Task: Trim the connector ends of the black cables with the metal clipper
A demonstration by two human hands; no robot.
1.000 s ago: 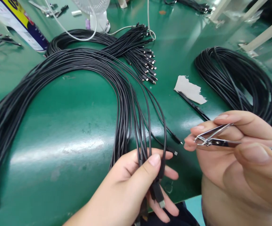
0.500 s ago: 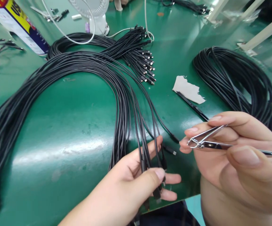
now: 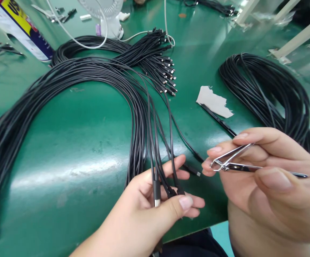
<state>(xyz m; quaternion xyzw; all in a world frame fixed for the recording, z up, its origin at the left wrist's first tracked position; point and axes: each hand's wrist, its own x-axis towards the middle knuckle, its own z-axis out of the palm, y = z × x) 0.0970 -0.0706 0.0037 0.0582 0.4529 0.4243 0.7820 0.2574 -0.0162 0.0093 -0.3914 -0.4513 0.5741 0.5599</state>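
Note:
Several black USB cables [image 3: 157,187] lie across the palm of my left hand [image 3: 146,214], their plug ends between its thumb and fingers. One plug with a metal tip shows above the thumb; the others are partly hidden. My right hand [image 3: 286,203] grips a silver nail clipper [image 3: 232,167] between thumb and fingers, its lever raised, with the jaw end towards the left hand. Between the two hands, a loose cable plug [image 3: 194,171] rests on the green table. The held cables run back into a large bundle of black cables [image 3: 90,71] arching over the left side.
A second black coil [image 3: 267,92] lies at the right. Near it are a torn piece of paper [image 3: 215,101] and a black pen-like stick [image 3: 219,121]. At the back stand a small white fan [image 3: 109,18] and a spray can [image 3: 23,28]. More cable plugs [image 3: 168,75] fan out mid-table.
The plug ends in my left hand have shifted up and to the left, so one metal tip now shows above the thumb. My right hand with the clipper has moved slightly left.

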